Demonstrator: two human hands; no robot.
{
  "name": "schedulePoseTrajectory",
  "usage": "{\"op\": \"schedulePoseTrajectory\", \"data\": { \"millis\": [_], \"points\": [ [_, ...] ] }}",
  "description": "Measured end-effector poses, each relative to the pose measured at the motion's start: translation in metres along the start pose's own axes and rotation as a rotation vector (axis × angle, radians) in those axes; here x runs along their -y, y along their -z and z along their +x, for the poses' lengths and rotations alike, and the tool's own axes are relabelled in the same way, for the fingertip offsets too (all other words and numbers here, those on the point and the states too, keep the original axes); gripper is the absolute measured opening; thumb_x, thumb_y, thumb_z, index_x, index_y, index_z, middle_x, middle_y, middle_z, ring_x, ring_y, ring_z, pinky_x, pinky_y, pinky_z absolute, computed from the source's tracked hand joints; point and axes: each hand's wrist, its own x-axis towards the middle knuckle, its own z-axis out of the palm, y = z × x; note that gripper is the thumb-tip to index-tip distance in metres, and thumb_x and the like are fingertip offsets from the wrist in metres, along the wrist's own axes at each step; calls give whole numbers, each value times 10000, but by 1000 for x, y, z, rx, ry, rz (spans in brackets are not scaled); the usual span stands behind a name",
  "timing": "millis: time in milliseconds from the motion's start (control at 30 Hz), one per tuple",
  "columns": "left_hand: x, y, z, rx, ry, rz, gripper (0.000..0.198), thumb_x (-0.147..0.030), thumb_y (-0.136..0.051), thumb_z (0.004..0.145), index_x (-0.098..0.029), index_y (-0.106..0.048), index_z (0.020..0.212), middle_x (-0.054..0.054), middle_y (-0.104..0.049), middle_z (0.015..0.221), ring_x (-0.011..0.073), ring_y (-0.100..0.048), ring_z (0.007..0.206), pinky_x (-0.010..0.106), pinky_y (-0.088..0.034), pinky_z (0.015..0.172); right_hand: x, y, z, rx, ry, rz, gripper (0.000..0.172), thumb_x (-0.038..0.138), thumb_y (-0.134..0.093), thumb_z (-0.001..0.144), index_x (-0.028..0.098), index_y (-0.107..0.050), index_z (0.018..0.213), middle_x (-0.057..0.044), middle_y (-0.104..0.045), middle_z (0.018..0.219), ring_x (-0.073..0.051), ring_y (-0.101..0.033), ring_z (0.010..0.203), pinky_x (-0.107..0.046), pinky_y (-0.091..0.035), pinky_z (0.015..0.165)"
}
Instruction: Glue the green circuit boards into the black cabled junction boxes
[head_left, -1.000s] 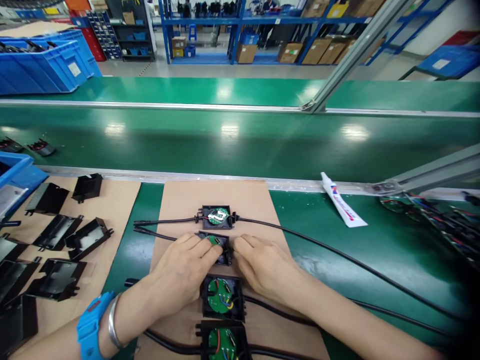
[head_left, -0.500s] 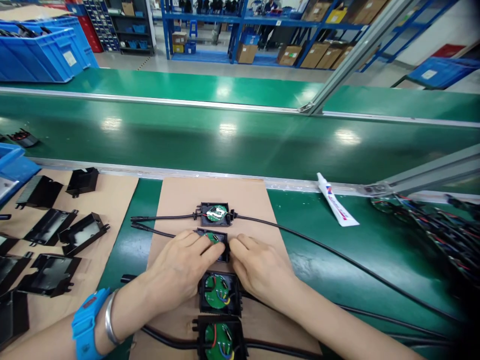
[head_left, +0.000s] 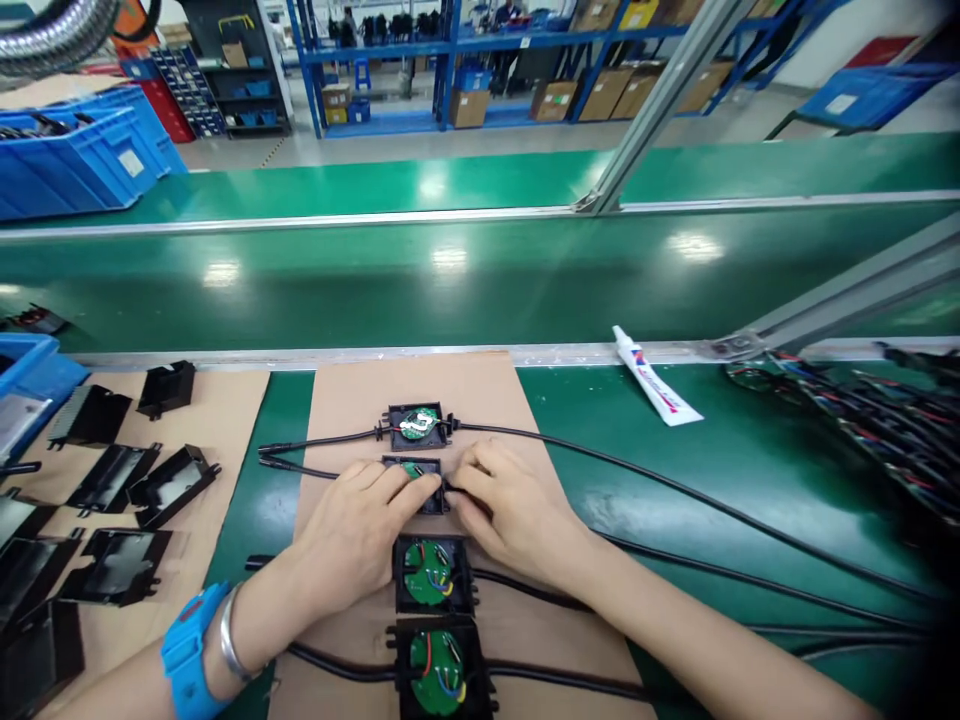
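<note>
Busy at the small black housing [head_left: 433,499] on the cardboard [head_left: 487,390], between another housing [head_left: 439,437] beyond and a larger one [head_left: 463,570] nearer. Bent over its left and near side with the left hand [head_left: 364,535], fingertips together inside; cannot tell what is pinched. Parted slightly more at the right hand's [head_left: 517,505] thumb and forefinger than half a second ago — a looser hold at the right end, probably; cannot tell on what. Mostly hidden: the circuit board [head_left: 412,467]. Cut off below — the nearest housing [head_left: 478,655].
</note>
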Motion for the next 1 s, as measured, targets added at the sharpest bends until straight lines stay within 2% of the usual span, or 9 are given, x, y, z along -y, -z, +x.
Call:
{"op": "schedulePoseTrajectory", "data": {
  "millis": [100,200,367,533,767,867,933,1000],
  "points": [
    [-1,1,1,3,-41,12,581,15,-415,761,-198,-444,1301,68,-594,1041,231,-497,865,380,-437,743,0,-1,-2,-70,-12,126,180,170,-436,920,146,-614,908,-71,-563,856,-198,-481,846,-345,-439,770],
    [-5,3,5,4,-18,39,550,32,-412,750,-187,-495,1248,69,-603,1018,240,-500,864,388,-434,726,0,-5,0,-101,-6,165,204,133,-416,913,140,-609,851,-68,-561,808,-197,-470,818,-342,-439,749],
    [-9,2,8,8,40,9,543,21,-440,725,-183,-527,1221,68,-591,969,237,-497,839,380,-435,705,-5,-14,1,-129,62,60,220,70,-414,892,118,-628,890,-85,-585,845,-197,-468,827,-336,-444,776],
    [-5,-1,5,11,51,58,616,3,-451,733,-161,-452,1328,74,-580,952,222,-481,801,370,-433,699,-9,-21,-1,-147,121,-125,275,44,-388,881,120,-651,901,-91,-596,828,-208,-456,793,-333,-447,732],
    [-8,-1,9,105,12,140,626,-2,-434,726,-105,-476,1342,93,-598,950,240,-504,837,392,-451,712,-10,-17,5,-167,109,11,217,51,-430,864,113,-637,838,-96,-604,846,-208,-483,828,-344,-458,766],
    [-9,7,4,83,29,41,591,-14,-415,775,-111,-466,1355,106,-618,1004,248,-529,878,412,-473,754,-13,-12,7,-137,136,90,231,69,-421,890,108,-644,839,-91,-605,831,-202,-494,832,-341,-457,774],
    [-7,17,-2,13,55,-123,514,-50,-417,835,-147,-487,1335,97,-627,1088,233,-544,967,404,-476,844,-13,-4,6,-72,141,106,235,89,-423,901,118,-648,840,-77,-602,808,-196,-496,810,-341,-454,763],
    [0,28,-8,-80,131,-268,388,-105,-445,873,-188,-559,1234,74,-632,1129,213,-541,1048,388,-455,921,-6,7,6,6,113,71,229,109,-438,902,133,-653,826,-63,-594,788,-193,-492,787,-346,-448,751]
  ]
}}
